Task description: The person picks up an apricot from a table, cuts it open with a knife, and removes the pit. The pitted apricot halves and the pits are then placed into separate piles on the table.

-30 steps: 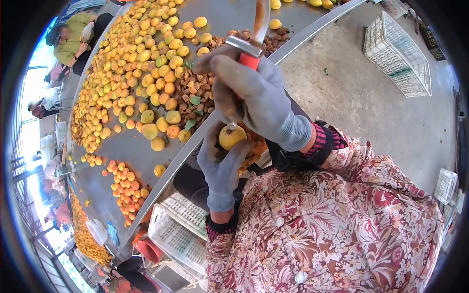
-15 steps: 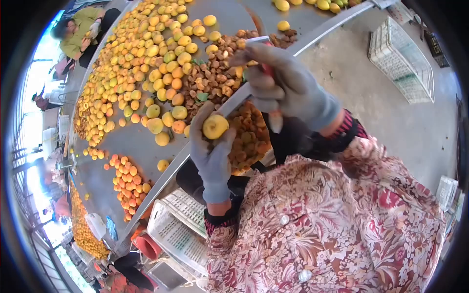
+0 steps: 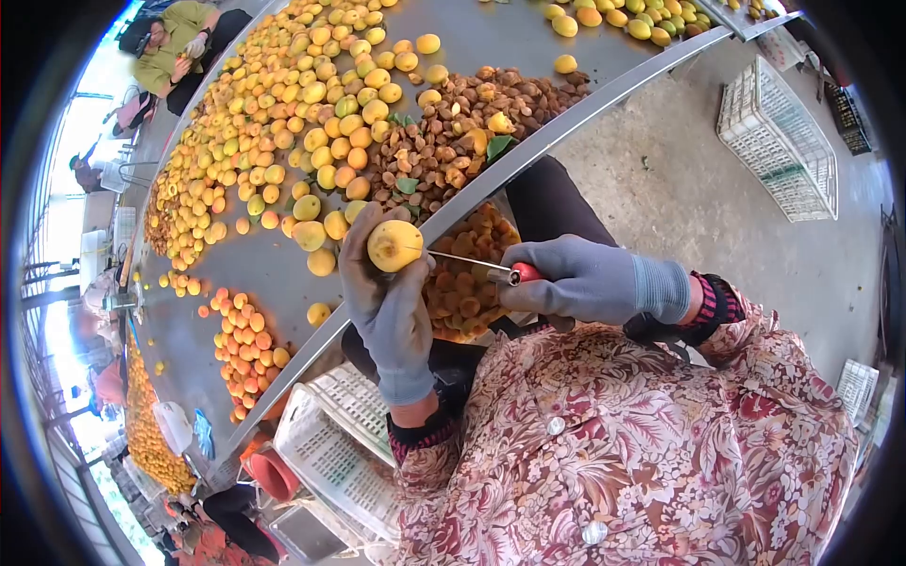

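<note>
In a grey glove, my left hand (image 3: 392,316) holds a yellow fruit (image 3: 394,246) with a brown spot, over the table's metal edge. My gloved right hand (image 3: 590,280) is closed round the red handle of a thin metal tool (image 3: 469,260). The tool's shaft points at the fruit, and its far end meets the fruit's right side; whether it goes in cannot be made out. Beneath the tool, a container of orange fruit pieces (image 3: 462,297) sits below the table edge. Brown pits (image 3: 429,151) lie heaped on the table just beyond.
Yellow fruit (image 3: 274,123) covers much of the metal table (image 3: 283,269), with a smaller orange pile (image 3: 247,344) nearer. White crates stand on the floor at right (image 3: 779,141) and below the table (image 3: 335,453). A person (image 3: 175,47) sits across the table at upper left.
My right hand has come down from above the pits to beside the fruit, and the tool now points left at it. My left hand has shifted slightly left with the fruit.
</note>
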Action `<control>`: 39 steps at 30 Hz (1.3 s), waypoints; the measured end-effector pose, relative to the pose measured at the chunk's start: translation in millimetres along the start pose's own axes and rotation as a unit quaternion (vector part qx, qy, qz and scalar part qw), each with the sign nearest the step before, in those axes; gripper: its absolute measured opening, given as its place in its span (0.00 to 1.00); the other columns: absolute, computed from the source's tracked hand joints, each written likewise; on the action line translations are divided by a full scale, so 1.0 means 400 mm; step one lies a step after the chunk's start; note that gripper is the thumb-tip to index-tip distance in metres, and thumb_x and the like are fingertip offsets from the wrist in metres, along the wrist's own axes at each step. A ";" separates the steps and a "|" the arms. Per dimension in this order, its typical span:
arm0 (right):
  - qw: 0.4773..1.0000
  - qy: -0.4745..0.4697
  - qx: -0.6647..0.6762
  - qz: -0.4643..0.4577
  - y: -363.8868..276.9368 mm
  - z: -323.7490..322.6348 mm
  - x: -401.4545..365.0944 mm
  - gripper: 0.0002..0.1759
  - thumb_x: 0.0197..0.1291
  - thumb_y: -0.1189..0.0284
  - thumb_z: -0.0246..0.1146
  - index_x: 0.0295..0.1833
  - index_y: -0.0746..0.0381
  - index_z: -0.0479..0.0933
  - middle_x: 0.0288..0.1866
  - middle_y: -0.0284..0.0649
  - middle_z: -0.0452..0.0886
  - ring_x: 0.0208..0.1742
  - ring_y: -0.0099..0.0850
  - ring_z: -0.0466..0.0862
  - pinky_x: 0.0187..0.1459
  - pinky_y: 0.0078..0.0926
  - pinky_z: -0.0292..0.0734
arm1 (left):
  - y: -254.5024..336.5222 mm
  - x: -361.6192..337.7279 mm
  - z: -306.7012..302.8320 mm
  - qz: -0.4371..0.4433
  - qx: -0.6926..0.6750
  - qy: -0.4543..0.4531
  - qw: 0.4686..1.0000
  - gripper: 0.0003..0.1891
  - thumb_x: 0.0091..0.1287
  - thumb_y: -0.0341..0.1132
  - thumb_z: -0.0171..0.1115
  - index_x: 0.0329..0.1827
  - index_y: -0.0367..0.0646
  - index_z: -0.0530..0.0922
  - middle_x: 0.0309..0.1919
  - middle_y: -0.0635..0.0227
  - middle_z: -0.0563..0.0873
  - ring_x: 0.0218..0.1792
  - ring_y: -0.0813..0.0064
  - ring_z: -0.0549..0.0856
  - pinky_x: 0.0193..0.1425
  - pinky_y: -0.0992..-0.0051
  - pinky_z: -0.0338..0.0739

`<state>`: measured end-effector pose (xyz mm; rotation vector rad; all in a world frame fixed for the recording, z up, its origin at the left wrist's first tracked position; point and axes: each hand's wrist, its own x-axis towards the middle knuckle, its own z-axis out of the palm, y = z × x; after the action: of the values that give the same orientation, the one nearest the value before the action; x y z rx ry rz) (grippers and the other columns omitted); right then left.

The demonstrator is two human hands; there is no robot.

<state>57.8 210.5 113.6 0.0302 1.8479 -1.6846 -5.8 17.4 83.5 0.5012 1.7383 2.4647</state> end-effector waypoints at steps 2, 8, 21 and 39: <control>1.000 0.004 0.003 -0.003 0.006 0.002 0.009 0.21 0.65 0.54 0.56 0.40 0.64 0.71 0.25 0.34 0.72 0.26 0.22 0.73 0.31 0.23 0.71 | -0.003 0.002 -0.010 -0.003 0.007 0.011 1.000 0.30 0.55 0.15 0.55 0.64 0.32 0.62 0.54 0.58 0.73 0.52 0.71 0.75 0.53 0.76 0.73; 0.999 -0.011 -0.043 -0.012 0.004 0.009 0.019 0.17 0.66 0.59 0.54 0.42 0.64 0.71 0.29 0.33 0.78 0.26 0.19 0.76 0.28 0.17 0.73 | -0.005 -0.009 -0.030 -0.017 0.038 0.015 0.999 0.29 0.53 0.15 0.57 0.62 0.31 0.65 0.55 0.60 0.73 0.54 0.71 0.75 0.56 0.77 0.72; 0.987 -0.019 -0.157 0.027 0.011 -0.002 0.037 0.26 0.65 0.50 0.53 0.43 0.66 0.72 0.25 0.40 0.76 0.25 0.28 0.78 0.31 0.28 0.74 | -0.049 -0.017 -0.096 0.058 0.291 -0.029 0.954 0.27 0.55 0.21 0.64 0.60 0.34 0.69 0.53 0.63 0.76 0.52 0.73 0.76 0.57 0.76 0.71; 0.975 0.073 -0.197 0.069 0.022 0.045 0.100 0.24 0.65 0.52 0.51 0.48 0.65 0.69 0.40 0.52 0.79 0.46 0.47 0.80 0.48 0.39 0.73 | -0.159 -0.043 -0.030 -0.207 -0.387 -0.019 0.898 0.26 0.71 0.47 0.49 0.65 0.39 0.64 0.54 0.56 0.77 0.57 0.61 0.75 0.61 0.62 0.70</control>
<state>37.0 180.1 87.9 0.1185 2.2060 -1.2271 -1.0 24.6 17.0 0.0754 0.6226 2.4991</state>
